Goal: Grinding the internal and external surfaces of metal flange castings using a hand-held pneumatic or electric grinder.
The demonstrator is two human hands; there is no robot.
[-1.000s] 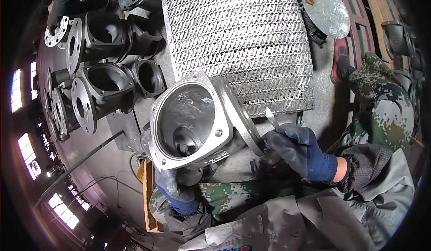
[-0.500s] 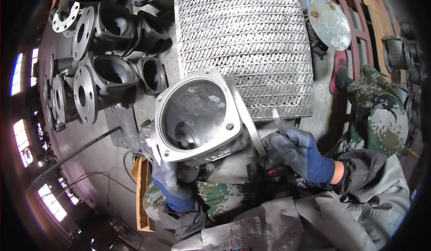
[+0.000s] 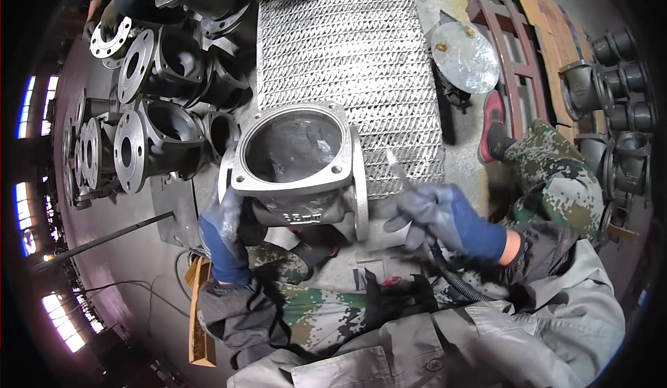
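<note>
The left hand [image 3: 226,235], in a blue-and-grey glove, is clamping its grip on the left flange of a grey casting [image 3: 299,188]. The right hand [image 3: 445,218], gloved alike, is pinching a slim tool [image 3: 401,174] in its grip; the pale tip is pointing away from the person, apart from the casting, and a black hose [image 3: 455,277] is trailing below the hand.

The casting is turning its wide round mouth upward and is overlapping the near left corner of the ribbed metal tabletop [image 3: 340,54]; whether it is touching there, I cannot tell.

Beyond the left edge, other castings [image 3: 139,153] are lying crowded together, and near the far left corner a co-worker's hand [image 3: 110,18] is touching a flat ring [image 3: 124,43]. Beyond the right edge, a round plate [image 3: 465,58] is lying near a reddish pallet [image 3: 517,47], and a red shoe [image 3: 492,120] is resting on the floor.
</note>
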